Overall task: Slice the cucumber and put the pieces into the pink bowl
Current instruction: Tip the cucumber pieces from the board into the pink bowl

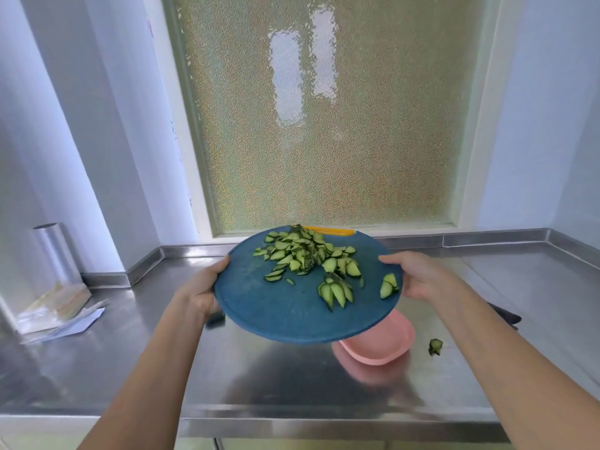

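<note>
1. The cucumber slices (308,254) are thin half-moons, wet-looking and limp. They lie heaped on the far half of the round blue cutting board (276,316), with a few fans and strays nearer the right rim. I judge them light, slippery and likely to cling to the board, so I move them by handling the board and do not pinch them.
2. The board looks stiff and matte, with a shallow groove round its rim and a yellow strip (329,230) at the far edge. Opposite edges are the sensible hold.
3. My left hand (203,287) grips the left rim, thumb on top, fingers hidden beneath. My right hand (418,274) grips the right rim the same way. Together they hold the board clear of the counter.
4. The pink bowl (383,347) sits below the board's near-right edge, partly covered by it. It is smooth, shallow and rounded, probably light enough to skid.
5. A stray cucumber end (435,346) lies on the steel counter (292,391) just right of the bowl.
6. A foil-like roll (55,251) and papers (58,311) sit far left, and a frosted window (324,125) is behind.
</note>
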`<state>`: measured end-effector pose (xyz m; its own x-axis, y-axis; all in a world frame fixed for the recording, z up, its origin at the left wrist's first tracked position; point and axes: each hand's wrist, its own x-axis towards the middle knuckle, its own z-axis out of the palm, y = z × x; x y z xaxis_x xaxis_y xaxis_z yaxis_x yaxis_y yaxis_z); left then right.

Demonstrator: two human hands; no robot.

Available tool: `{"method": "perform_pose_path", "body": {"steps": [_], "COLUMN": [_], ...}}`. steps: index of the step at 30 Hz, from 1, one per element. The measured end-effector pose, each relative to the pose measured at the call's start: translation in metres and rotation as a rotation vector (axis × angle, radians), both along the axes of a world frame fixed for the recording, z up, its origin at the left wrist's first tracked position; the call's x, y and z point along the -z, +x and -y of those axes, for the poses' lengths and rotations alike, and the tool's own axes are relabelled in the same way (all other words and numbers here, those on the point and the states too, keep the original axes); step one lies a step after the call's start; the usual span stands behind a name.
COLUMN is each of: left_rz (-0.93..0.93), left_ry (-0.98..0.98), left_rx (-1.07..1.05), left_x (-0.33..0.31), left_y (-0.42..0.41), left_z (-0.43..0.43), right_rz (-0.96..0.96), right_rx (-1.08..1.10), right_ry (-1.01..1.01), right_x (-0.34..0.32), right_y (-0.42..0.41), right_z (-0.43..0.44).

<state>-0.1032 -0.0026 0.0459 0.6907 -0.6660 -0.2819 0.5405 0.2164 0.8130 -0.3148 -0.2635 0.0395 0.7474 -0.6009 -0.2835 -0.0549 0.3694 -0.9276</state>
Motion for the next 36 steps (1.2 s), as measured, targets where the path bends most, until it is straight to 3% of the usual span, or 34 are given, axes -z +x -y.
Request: {"method": "perform_pose_path", "body": {"steps": [5, 12, 17, 19, 21, 23, 25, 27, 29, 33, 36], "left_rz": [-0.185, -0.292, -0.269, -0.276, -0.282, -0.278, -0.291, -0.296, -0.286, -0.250, -0.245], "left_ry": [-0.354, -0.601, -0.588, -0.537, -0.524, -0.542, -0.550, -0.568, -0.579, -0.599, -0.611], "left_rx": [-0.058, -0.100, -0.041, -0.009, 0.002, -0.004, -0.026, -0.033, -0.019, -0.015, -0.004], "left_x": [0.000, 0.054, 0.068, 0.076, 0.083, 0.089, 0.094, 0.095, 0.093, 0.085, 0.083], "left_y": [-0.015, -0.092, -0.083, -0.072, -0.067, -0.060, -0.050, -0.039, -0.031, -0.024, -0.024], "left_z": [0.035, 0.088, 0.114, 0.122, 0.128, 0.132, 0.137, 0.142, 0.146, 0.146, 0.146], "right_rz": [0.182, 0.288, 0.375, 0.327, 0.130, -0.121, -0.199, -0.204, -0.276, -0.324, -0.289], "right_rx": [0.253, 0.361, 0.356, 0.320, 0.374, 0.490, 0.521, 0.369, 0.246, 0.395, 0.377], "right_ry": [0.152, 0.028, 0.210, 0.212, 0.012, -0.440, -0.826, -1.058, -1.231, -1.231, -1.381], "right_x": [0.005, 0.024, 0.041, 0.046, 0.048, 0.048, 0.048, 0.048, 0.054, 0.051, 0.049], "right_y": [0.008, 0.011, 0.002, -0.005, -0.011, -0.016, -0.021, -0.023, -0.021, -0.014, -0.006], "right_z": [0.006, -0.004, -0.010, -0.007, 0.000, 0.007, 0.004, -0.007, -0.014, -0.013, -0.017]}}
